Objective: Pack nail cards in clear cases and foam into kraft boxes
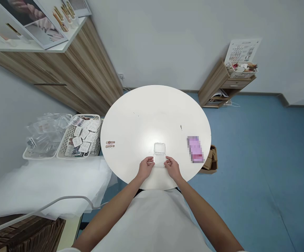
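Observation:
A small clear plastic box (159, 160) lies at the near side of the round white table (152, 105), its hinged lid (159, 147) raised and pointing away from me. My left hand (146, 168) grips the box's left edge between thumb and fingers. On the opposite edge, my right hand (172, 168) pinches it the same way. To the left of my hands lies a small set of pinkish-brown press-on nails (110, 144) in two rows. A pixelated purple-pink rectangle (195, 149) lies to the right.
Left of the table stand a white basket (59, 152) of printed cards and a tray of clear plastic packaging (47, 133). A cardboard box (213, 164) sits on the floor at right. Farther back are a wood-grain cabinet (89, 66) and a small shelf unit (214, 80).

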{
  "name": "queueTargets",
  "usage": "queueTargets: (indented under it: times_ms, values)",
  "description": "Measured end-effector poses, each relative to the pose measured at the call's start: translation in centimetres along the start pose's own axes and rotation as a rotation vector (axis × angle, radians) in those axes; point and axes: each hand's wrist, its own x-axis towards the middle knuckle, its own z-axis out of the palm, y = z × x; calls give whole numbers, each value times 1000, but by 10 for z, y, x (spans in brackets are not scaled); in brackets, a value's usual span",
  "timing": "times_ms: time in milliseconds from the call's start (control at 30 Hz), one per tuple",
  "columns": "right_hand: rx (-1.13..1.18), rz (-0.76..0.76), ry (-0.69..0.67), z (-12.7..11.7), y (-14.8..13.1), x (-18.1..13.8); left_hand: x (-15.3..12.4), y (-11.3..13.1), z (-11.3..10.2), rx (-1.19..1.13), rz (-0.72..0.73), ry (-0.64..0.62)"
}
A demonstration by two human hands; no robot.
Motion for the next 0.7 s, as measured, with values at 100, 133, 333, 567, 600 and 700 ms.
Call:
queueTargets:
  times_ms: [100,133,333,567,600,700]
  values:
    - [-29,-5,-36,0,7,10,6,-2,4,47,-23,41]
    - [-40,-12,-50,0,9,12,7,-4,5,67,-24,55]
    - [-171,-60,-92,-1,18,21,13,-13,9,209,-43,107]
    - [-201,-73,-136,1,20,12,12,-17,11,246,-33,168]
    - [-186,-64,-129,2,20,9,10,-18,12,224,-46,175]
    - [-116,-26,-138,0,20,3,5,-19,16,126,-88,186]
